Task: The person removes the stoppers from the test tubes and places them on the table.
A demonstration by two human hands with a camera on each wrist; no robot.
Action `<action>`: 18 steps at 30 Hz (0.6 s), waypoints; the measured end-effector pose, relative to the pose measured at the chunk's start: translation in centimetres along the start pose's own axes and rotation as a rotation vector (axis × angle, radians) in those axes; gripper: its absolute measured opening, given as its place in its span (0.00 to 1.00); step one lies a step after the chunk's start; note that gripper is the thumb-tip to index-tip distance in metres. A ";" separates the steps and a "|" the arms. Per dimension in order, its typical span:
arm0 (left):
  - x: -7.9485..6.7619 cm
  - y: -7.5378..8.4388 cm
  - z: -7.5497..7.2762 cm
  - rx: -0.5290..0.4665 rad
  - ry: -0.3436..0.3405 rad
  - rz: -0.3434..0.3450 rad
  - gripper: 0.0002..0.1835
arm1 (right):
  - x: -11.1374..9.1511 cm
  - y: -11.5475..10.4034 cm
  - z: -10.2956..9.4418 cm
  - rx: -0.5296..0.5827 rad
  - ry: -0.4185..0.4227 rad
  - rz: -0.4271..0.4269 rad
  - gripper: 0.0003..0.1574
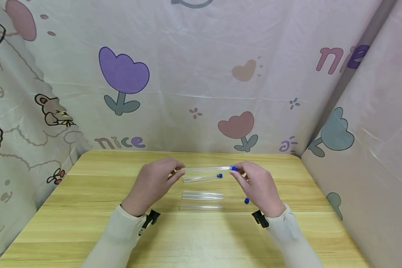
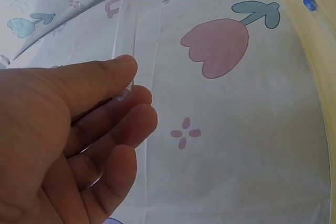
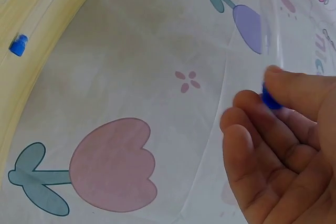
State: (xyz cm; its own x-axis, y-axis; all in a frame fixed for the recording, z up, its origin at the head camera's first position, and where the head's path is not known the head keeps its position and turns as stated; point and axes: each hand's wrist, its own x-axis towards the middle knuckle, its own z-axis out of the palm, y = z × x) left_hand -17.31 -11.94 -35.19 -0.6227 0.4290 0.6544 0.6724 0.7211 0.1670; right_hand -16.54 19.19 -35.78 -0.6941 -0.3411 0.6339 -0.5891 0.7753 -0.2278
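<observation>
A clear test tube [image 1: 207,169] is held level above the far part of the table, stretched between both hands. My left hand [image 1: 157,182] pinches its rounded end between thumb and forefinger; the left wrist view shows the tube [image 2: 127,19] rising from that pinch. At the other end, my right hand [image 1: 258,184] pinches the blue cap [image 3: 271,100], which sits at the tube's mouth. Below the held tube lies another tube [image 1: 201,178] with a blue cap [image 1: 219,175] on its right end.
Closer to me, several uncapped tubes [image 1: 202,195] lie side by side, with a single tube [image 1: 201,208] in front of them. A loose blue cap [image 1: 246,200] lies beside the right wrist. Patterned cloth [image 1: 187,74] encloses the wooden table [image 1: 70,230] at the back and sides.
</observation>
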 end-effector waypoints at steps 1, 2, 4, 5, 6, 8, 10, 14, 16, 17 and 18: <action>0.0 0.0 0.0 0.000 0.000 0.004 0.07 | 0.0 0.0 0.0 0.003 0.000 0.000 0.09; 0.0 0.0 0.0 0.000 -0.001 0.006 0.07 | 0.0 0.0 0.0 0.005 -0.003 -0.001 0.09; 0.0 0.1 0.0 0.002 -0.003 0.012 0.07 | 0.0 0.1 0.0 0.009 -0.020 -0.008 0.09; 0.0 0.1 0.0 0.004 -0.006 0.015 0.07 | 0.0 0.1 0.0 0.013 -0.029 -0.013 0.09; 0.0 0.1 0.0 0.005 -0.008 0.015 0.07 | 0.0 0.1 0.0 0.016 -0.036 -0.019 0.08; 0.1 0.1 0.1 0.005 -0.009 0.015 0.07 | 0.0 0.2 0.1 0.021 -0.044 -0.028 0.09; 0.1 0.1 0.1 0.003 -0.012 0.012 0.07 | 0.0 0.2 0.1 0.027 -0.040 -0.038 0.09; 0.1 0.0 0.0 -0.012 -0.009 0.016 0.07 | 0.0 0.3 0.0 0.038 -0.031 -0.069 0.11; 0.1 0.0 -0.1 -0.018 -0.005 0.023 0.07 | 0.0 0.3 0.0 0.046 -0.030 -0.090 0.12; 0.1 -0.1 -0.1 -0.020 -0.001 0.027 0.08 | 0.0 0.3 0.0 0.051 -0.029 -0.100 0.13; 0.1 -0.1 -0.1 -0.021 0.004 0.033 0.08 | 0.0 0.3 -0.1 0.055 -0.030 -0.110 0.13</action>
State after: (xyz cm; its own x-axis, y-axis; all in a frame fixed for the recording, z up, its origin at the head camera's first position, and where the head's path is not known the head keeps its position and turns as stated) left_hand -17.43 -12.03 -35.05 -0.5987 0.4501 0.6625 0.7007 0.6950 0.1610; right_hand -16.74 19.49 -35.77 -0.6354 -0.4391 0.6351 -0.6838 0.7020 -0.1987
